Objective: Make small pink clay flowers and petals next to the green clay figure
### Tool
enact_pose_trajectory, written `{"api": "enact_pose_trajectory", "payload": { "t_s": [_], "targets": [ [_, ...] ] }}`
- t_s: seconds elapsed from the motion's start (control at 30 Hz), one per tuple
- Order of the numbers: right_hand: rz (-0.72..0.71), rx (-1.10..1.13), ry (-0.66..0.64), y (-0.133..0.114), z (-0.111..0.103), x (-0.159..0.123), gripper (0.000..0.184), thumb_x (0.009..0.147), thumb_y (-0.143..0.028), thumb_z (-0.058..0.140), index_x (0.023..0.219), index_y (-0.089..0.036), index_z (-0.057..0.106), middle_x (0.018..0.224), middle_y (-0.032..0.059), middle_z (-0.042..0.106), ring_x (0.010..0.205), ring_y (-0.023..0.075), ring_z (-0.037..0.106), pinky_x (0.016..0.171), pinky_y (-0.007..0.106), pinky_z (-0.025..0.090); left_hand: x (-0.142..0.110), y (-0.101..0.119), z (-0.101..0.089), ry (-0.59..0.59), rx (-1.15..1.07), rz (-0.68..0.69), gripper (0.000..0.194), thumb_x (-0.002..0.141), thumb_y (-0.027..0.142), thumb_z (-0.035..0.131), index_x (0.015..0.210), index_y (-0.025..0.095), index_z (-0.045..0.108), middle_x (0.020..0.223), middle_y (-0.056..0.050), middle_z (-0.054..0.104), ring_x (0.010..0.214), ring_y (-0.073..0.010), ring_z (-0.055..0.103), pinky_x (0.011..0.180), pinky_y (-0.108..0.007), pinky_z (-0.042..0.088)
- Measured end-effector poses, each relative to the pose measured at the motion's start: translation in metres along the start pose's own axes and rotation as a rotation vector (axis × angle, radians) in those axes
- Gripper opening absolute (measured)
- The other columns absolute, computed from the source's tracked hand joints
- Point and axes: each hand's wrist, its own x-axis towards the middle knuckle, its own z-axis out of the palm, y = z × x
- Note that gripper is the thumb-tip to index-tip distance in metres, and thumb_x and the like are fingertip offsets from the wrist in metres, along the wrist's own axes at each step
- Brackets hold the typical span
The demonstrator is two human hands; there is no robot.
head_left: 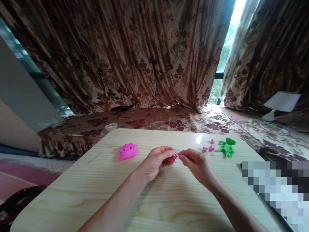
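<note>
Above the middle of the table, my left hand is closed, thumb and fingers pinching a small pink piece of modelling clay. My right hand pinches the same piece from the other side with thumb and forefinger. Most of the piece is hidden by the fingertips. To the left lies a larger lump of pink modelling clay, and beyond it a thin pink strip. Several small pink-and-white balls sit to the right, close to a green clay-like figure with thin limbs.
The pale wood-grain table has rounded corners. A clear plastic container stands behind its back left corner. A dark-edged object, mostly pixelated, borders the right side. A white lamp and patterned curtains are behind.
</note>
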Motion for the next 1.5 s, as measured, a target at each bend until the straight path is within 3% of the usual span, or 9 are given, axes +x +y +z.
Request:
{"api": "enact_pose_trajectory", "payload": {
  "t_s": [0.23,0.5,0.63,0.83,1.0,1.17,1.23,1.37,1.5],
  "targets": [
    [0.112,0.135,0.037,-0.009,-0.011,0.003,0.024,0.079,-0.037,0.055,0.073,-0.014,0.062,0.059,-0.0005,0.054,0.056,0.0105,0.049,0.051,0.021,0.039,0.005,0.002,-0.008,0.193,0.095,0.064,0.021,0.065,0.031,0.069,0.075,0.014,0.063,0.072,-0.002,0.063,0.064,-0.0088,0.055,0.07,-0.025,0.043],
    [0.07,0.478,0.284,-0.013,-0.022,0.009,0.022,0.079,-0.038,0.057,0.076,-0.017,0.061,0.068,0.0008,0.053,0.059,0.0099,0.048,0.054,0.022,0.042,0.008,0.005,-0.021,0.242,0.053,0.078,0.024,0.062,0.032,0.07,0.077,0.014,0.062,0.071,-0.002,0.061,0.063,-0.01,0.056,0.065,-0.025,0.044],
    [0.092,0.519,0.341,-0.014,-0.027,0.011,0.024,0.077,-0.039,0.059,0.085,-0.017,0.065,0.082,0.0045,0.057,0.069,0.0122,0.051,0.055,0.022,0.043,0.01,0.007,-0.026,0.269,0.066,0.118,0.026,0.061,0.034,0.07,0.078,0.015,0.063,0.067,0.0,0.059,0.059,-0.0088,0.053,0.063,-0.025,0.043],
    [0.126,0.359,0.296,-0.008,-0.022,0.009,0.023,0.075,-0.038,0.062,0.083,-0.018,0.067,0.068,0.0003,0.056,0.061,0.0104,0.048,0.059,0.024,0.042,0.025,-0.005,-0.05,0.48,0.653,0.33,0.015,0.066,0.028,0.061,0.075,0.015,0.062,0.07,-0.002,0.062,0.064,-0.0128,0.055,0.063,-0.025,0.041],
    [0.142,0.266,0.242,-0.007,-0.018,0.007,0.028,0.074,-0.041,0.062,0.086,-0.016,0.067,0.064,0.0004,0.057,0.059,0.0111,0.049,0.056,0.024,0.042,0.026,-0.014,-0.068,0.495,0.853,0.342,0.004,0.062,0.017,0.061,0.061,0.019,0.065,0.067,-0.003,0.06,0.068,-0.017,0.054,0.069,-0.029,0.039],
    [0.137,0.232,0.15,-0.006,-0.016,0.006,0.029,0.074,-0.04,0.06,0.088,-0.015,0.067,0.072,0.0031,0.062,0.063,0.0132,0.054,0.059,0.026,0.046,0.016,-0.005,-0.046,0.568,1.023,0.53,0.016,0.069,0.019,0.058,0.081,0.023,0.069,0.089,-0.006,0.06,0.09,-0.0211,0.051,0.086,-0.031,0.035],
    [0.108,0.196,0.115,-0.005,-0.014,0.005,0.026,0.076,-0.038,0.059,0.088,-0.016,0.067,0.073,0.0032,0.062,0.064,0.0135,0.054,0.059,0.025,0.046,0.011,-0.001,-0.026,0.487,0.958,0.613,0.018,0.074,0.023,0.055,0.085,0.022,0.069,0.092,-0.006,0.061,0.094,-0.0204,0.052,0.088,-0.03,0.035],
    [-0.003,0.094,0.058,-0.005,-0.009,0.003,0.019,0.079,-0.03,0.056,0.087,-0.017,0.067,0.078,0.0035,0.061,0.066,0.0136,0.054,0.056,0.024,0.044,0.002,0.0,0.006,0.179,0.576,0.388,0.025,0.078,0.033,0.052,0.093,0.019,0.068,0.084,-0.005,0.065,0.082,-0.0179,0.057,0.076,-0.028,0.041],
    [-0.116,-0.023,0.054,-0.007,-0.003,0.0,0.013,0.08,-0.023,0.054,0.084,-0.019,0.066,0.078,0.0035,0.059,0.068,0.0138,0.055,0.057,0.024,0.044,-0.003,-0.002,0.015,0.124,0.405,0.271,0.029,0.079,0.038,0.052,0.089,0.017,0.069,0.079,-0.004,0.066,0.073,-0.0154,0.056,0.068,-0.026,0.04]
  ]
}}
